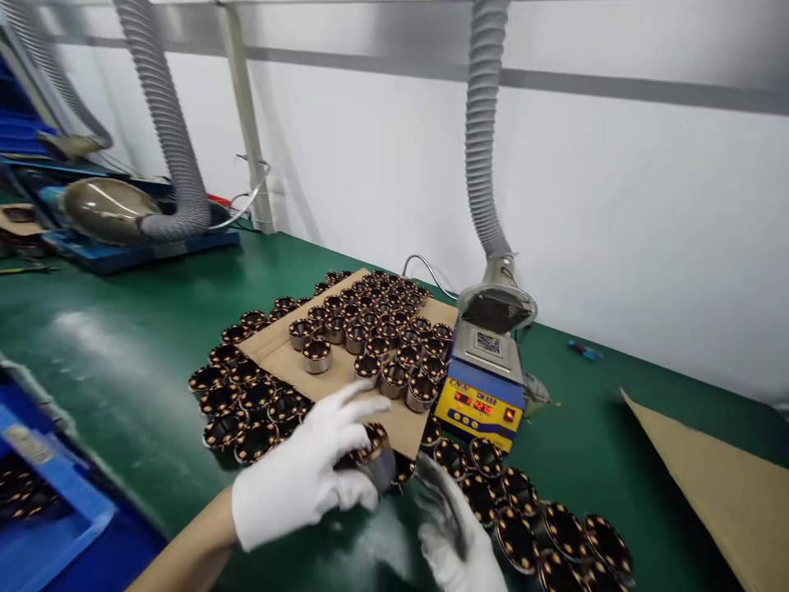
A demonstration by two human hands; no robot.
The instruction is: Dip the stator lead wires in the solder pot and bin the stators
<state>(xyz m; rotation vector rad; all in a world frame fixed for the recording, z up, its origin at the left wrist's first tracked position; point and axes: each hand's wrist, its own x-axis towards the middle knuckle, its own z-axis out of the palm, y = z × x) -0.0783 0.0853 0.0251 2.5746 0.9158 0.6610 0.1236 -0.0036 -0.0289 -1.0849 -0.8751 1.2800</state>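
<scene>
A green workbench (141, 337) runs along a white wall (345, 156). Your white-gloved left hand (314, 460) grips 1 metal ring (382, 466), dotted with copper colour, between thumb and fingers, near the close edge of a cardboard sheet (277, 352) bearing similar rings (317, 363). Your gloved right hand (457, 530), apart from the left, has its fingers spread beside more rings (521, 493). Beyond stands a blue-and-yellow device (477, 409) under a grey hose (484, 123)

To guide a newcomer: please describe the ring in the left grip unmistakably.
On the green table, find the cardboard bearing many rings. At its near edge, the white-gloved left grip holds the ring; unlike its neighbours, it alone is clasped.
</scene>
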